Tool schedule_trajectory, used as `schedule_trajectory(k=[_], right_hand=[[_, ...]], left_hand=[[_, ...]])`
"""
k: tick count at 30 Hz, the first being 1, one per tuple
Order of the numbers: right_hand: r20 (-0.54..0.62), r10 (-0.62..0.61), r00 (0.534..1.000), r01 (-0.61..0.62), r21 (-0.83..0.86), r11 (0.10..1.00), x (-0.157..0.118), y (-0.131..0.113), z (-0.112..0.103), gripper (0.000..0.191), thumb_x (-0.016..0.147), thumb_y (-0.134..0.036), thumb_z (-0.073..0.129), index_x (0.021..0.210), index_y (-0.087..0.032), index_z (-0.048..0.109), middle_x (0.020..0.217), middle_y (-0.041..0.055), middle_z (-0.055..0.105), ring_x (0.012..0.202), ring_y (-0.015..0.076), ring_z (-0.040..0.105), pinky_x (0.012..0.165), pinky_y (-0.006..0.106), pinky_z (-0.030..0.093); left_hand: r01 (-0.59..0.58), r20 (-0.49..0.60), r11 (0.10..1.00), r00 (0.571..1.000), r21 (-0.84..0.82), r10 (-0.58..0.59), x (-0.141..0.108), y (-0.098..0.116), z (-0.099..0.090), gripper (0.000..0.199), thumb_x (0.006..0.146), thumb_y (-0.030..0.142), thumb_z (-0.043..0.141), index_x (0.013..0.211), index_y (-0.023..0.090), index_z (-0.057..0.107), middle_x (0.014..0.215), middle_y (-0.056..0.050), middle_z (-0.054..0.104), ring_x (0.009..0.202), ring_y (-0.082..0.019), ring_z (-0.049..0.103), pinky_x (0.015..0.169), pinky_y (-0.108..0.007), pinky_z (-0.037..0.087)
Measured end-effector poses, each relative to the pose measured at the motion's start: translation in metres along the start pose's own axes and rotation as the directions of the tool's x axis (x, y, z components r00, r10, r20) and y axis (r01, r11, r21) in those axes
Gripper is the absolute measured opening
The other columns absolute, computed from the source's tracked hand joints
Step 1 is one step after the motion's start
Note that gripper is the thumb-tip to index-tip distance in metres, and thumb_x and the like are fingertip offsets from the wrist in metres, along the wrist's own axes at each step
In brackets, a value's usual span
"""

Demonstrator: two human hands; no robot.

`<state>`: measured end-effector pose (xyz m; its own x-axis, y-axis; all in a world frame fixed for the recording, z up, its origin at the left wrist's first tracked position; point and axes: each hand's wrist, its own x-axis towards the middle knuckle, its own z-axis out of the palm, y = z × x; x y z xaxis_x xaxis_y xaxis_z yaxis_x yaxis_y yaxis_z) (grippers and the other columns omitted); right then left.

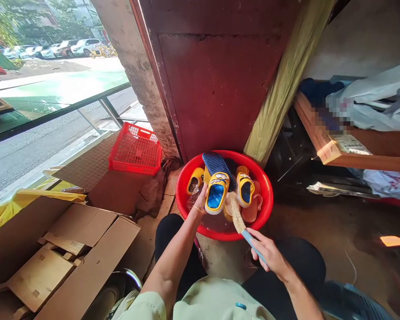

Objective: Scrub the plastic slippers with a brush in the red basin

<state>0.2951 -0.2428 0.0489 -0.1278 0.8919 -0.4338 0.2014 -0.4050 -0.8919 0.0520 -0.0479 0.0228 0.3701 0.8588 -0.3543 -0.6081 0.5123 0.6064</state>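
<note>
Yellow slipper (216, 194), blue inside and pale along its lower edge, is held over the middle of the red basin (224, 234), slightly nearer the left rim than the right. Its decorated front points toward the far rim, and its opening faces the near one. The left hand (202, 202) grasps it by its left side, fingers closed against it.

The right hand (265, 251) has its fingers wrapped around the blue handle (253, 244) of a brush. This handle crosses outside the near rim on the right, while the pale bristles (237, 215) reach inward, ending between the held slipper and a second yellow slipper (246, 190) near the right rim. Whether the bristles touch either one, I cannot tell.

Just beyond the held slipper is a dark blue slipper (216, 163), close to the far rim; the held one partly covers it. A third yellow slipper (193, 183) sits by the left rim. Pinkish footwear (251, 212) lies against the right rim, partly hidden. Murky water (216, 223) shows toward the near rim.

The basin stands on the floor before a dark red door (213, 89). Left of it are a red crate (136, 153) and, nearer, an open cardboard box (93, 266).
</note>
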Motion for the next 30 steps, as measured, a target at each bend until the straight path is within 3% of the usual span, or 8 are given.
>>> schedule_trajectory(k=[4,6,9,12,15,23,27,30], right_hand=[[-0.140,-0.126,0.982,0.091,-0.237,0.967,-0.004,-0.002,-0.005,0.068,0.094,-0.057,0.042,0.150,-0.018,0.043,0.069,0.0004,0.066,0.042,0.0122,0.053,0.041,0.023,0.044],[-0.156,-0.243,0.958,0.162,-0.404,0.900,0.010,-0.016,0.005,0.059,0.095,-0.049,0.042,0.146,-0.020,0.051,0.086,0.0064,0.073,0.067,0.0178,0.068,0.063,0.027,0.056],[-0.106,-0.403,0.909,0.260,-0.612,0.747,0.044,-0.049,0.026,0.050,0.097,-0.034,0.041,0.143,-0.022,0.055,0.117,0.0105,0.073,0.105,0.0230,0.068,0.091,0.030,0.053],[-0.072,-0.436,0.897,0.216,-0.789,0.575,0.072,-0.078,0.043,0.051,0.097,-0.033,0.044,0.148,-0.029,0.050,0.112,0.0087,0.074,0.100,0.0238,0.070,0.088,0.031,0.053],[-0.062,-0.429,0.901,0.163,-0.868,0.469,0.082,-0.079,0.040,0.054,0.097,-0.034,0.047,0.150,-0.035,0.045,0.108,0.0063,0.075,0.094,0.0229,0.071,0.082,0.031,0.055],[-0.178,-0.385,0.905,0.134,-0.741,0.658,0.051,-0.012,-0.012,0.047,0.098,-0.031,0.042,0.143,-0.027,0.055,0.129,0.0045,0.070,0.114,0.0230,0.067,0.096,0.032,0.053],[-0.131,-0.453,0.882,0.242,-0.699,0.673,0.028,-0.007,0.013,0.050,0.098,-0.034,0.040,0.146,-0.025,0.052,0.133,0.0058,0.067,0.117,0.0222,0.065,0.098,0.029,0.052],[-0.082,-0.397,0.914,0.191,-0.778,0.599,0.010,-0.002,0.036,0.052,0.098,-0.035,0.041,0.149,-0.030,0.048,0.121,0.0068,0.072,0.100,0.0235,0.072,0.084,0.029,0.056]], left_hand=[[-0.018,0.010,0.997,1.000,0.072,0.017,-0.016,-0.011,-0.012,0.063,0.077,0.053,0.075,0.124,0.013,0.064,0.112,-0.016,0.073,0.106,-0.031,0.069,0.096,-0.044,0.054],[-0.053,0.016,0.992,0.999,0.112,0.052,-0.022,-0.016,-0.017,0.063,0.073,0.045,0.081,0.126,0.015,0.062,0.115,-0.014,0.072,0.105,-0.029,0.069,0.096,-0.043,0.053],[-0.105,0.018,0.967,0.994,0.231,0.104,-0.027,-0.019,-0.019,0.065,0.067,0.037,0.085,0.124,0.017,0.062,0.112,-0.011,0.073,0.099,-0.027,0.070,0.091,-0.040,0.054],[-0.172,0.049,0.913,0.985,0.370,0.165,-0.030,-0.016,-0.018,0.065,0.062,0.033,0.088,0.120,0.017,0.065,0.106,-0.009,0.074,0.097,-0.027,0.069,0.089,-0.038,0.054],[-0.218,0.039,0.892,0.975,0.396,0.221,-0.032,-0.014,-0.021,0.062,0.063,0.034,0.087,0.119,0.017,0.065,0.105,-0.008,0.074,0.098,-0.026,0.069,0.090,-0.037,0.053],[-0.090,-0.043,0.987,0.994,0.130,0.096,-0.035,-0.020,-0.029,0.061,0.070,0.048,0.081,0.120,0.015,0.066,0.112,-0.013,0.073,0.103,-0.030,0.070,0.093,-0.044,0.054],[-0.056,-0.095,0.998,0.994,0.033,0.058,-0.022,-0.020,-0.016,0.070,0.078,0.068,0.065,0.123,0.013,0.065,0.109,-0.015,0.074,0.102,-0.030,0.070,0.091,-0.044,0.055],[-0.159,-0.226,0.987,0.960,0.037,0.163,-0.009,-0.025,-0.007,0.071,0.081,0.071,0.059,0.126,0.016,0.063,0.110,-0.012,0.074,0.100,-0.027,0.070,0.089,-0.040,0.056]])
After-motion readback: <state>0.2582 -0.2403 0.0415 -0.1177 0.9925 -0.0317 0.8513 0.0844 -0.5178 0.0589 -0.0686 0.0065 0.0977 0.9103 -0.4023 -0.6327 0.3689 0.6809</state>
